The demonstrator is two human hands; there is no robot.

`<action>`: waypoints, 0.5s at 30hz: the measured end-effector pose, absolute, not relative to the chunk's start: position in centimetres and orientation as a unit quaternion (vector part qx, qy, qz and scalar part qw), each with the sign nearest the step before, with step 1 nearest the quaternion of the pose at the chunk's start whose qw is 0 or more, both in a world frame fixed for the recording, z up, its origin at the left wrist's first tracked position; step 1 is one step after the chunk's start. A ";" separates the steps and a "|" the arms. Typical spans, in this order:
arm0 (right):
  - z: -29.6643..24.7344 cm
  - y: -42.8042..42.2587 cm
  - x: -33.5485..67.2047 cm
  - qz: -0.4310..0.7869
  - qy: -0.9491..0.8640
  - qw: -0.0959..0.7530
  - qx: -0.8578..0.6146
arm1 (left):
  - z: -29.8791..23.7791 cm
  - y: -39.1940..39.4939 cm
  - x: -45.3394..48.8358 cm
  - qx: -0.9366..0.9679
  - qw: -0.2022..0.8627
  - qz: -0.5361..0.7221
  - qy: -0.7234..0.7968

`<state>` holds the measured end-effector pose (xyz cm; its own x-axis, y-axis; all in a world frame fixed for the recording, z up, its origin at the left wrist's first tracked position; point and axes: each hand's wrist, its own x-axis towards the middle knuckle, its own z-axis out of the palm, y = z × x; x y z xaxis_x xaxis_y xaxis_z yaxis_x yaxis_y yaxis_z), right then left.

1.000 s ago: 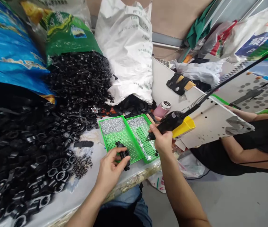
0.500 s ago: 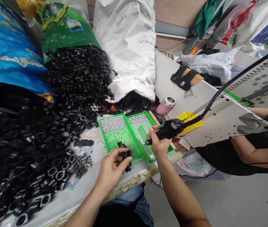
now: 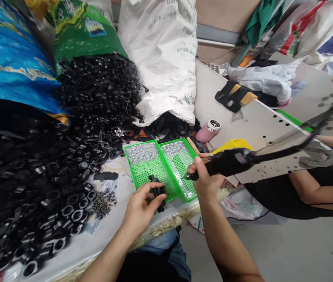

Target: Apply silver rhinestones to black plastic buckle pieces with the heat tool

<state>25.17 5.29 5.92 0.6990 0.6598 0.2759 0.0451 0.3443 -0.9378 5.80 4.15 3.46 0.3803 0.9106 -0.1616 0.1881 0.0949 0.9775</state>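
Between the thumb and fingers of my left hand [image 3: 141,205] is a small black plastic part [image 3: 159,192], held over the near edge of the left green tray [image 3: 135,181]. My right hand [image 3: 206,180] is wrapped round a black electric screwdriver [image 3: 231,161], whose tip points left over the right green tray [image 3: 190,199]. Small silver screws [image 3: 143,152] fill the far end of the left tray. More tiny metal pieces [image 3: 173,148] lie in the right tray, some along its left side. The black part and the screwdriver tip are apart.
Heaped black parts [image 3: 37,188] cover the table's left side, beneath a green sack [image 3: 87,35] and a white sack [image 3: 163,58]. Small metal pieces [image 3: 104,203] lie near a flat black piece [image 3: 106,176]. A pink flask [image 3: 208,131] and yellow bin [image 3: 233,145] stand right. Another person's arm [image 3: 310,186] shows beyond.
The screwdriver has swung from a slant to nearly level, and its cable has dropped lower. My left hand keeps its hold on the black part. The whole view has shifted slightly.
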 end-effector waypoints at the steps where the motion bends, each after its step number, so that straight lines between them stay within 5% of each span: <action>1: 6.9 4.9 24.5 0.224 -0.342 0.759 -0.507 | 3.5 4.2 5.8 0.596 0.581 0.309 0.460; 15: 6.8 4.2 18.7 0.334 -0.428 0.738 -0.401 | 2.0 4.1 6.2 0.568 0.592 0.324 0.471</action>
<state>18.69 4.20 6.82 0.4098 0.8367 0.3634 -0.1497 0.4547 -0.8780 6.17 4.10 1.97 0.3459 0.9189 -0.1896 0.1510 0.1450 0.9778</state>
